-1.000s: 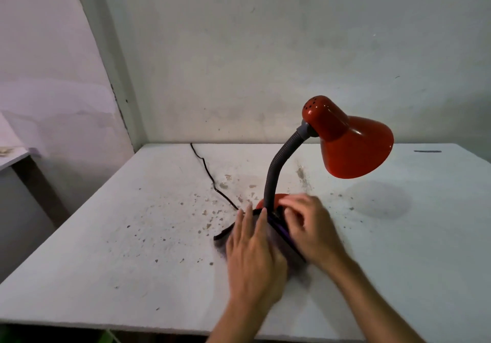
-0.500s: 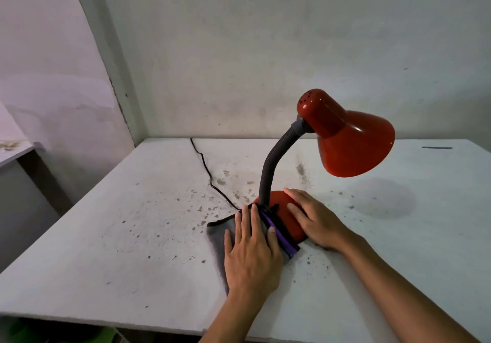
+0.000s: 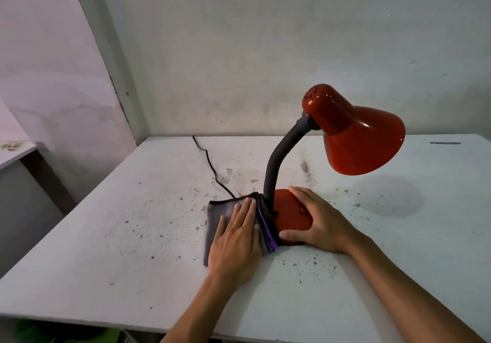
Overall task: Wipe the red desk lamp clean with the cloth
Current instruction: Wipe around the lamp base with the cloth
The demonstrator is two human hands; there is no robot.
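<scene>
Head view of a white table [image 3: 132, 236], speckled with dark debris, on which the red desk lamp [image 3: 292, 216] stands upright near the middle, its round base flat on the surface. A grey gooseneck [image 3: 277, 167] rises from the rear left of the base and curves right to the red shade [image 3: 358, 140], which hangs above and to the right, well clear of both hands. The right hand [image 3: 321, 222] cups the base from its right side, fingers spread and curled around the rim, thumb at the near edge, steadying rather than lifting. The left hand [image 3: 236, 241] lies palm down, fingers extended and together, pressing the folded grey cloth [image 3: 218, 212] flat on the table; the cloth's purple-trimmed edge touches the left rim of the base. The base therefore lies immediately right of the left fingertips, so a rightward sweep would carry the cloth onto it; the left hand is the nearer to the cloth and the working one. A black cord [image 3: 210, 162] runs from behind the cloth toward the wall. Neck and shade probably remain to be wiped.
</scene>
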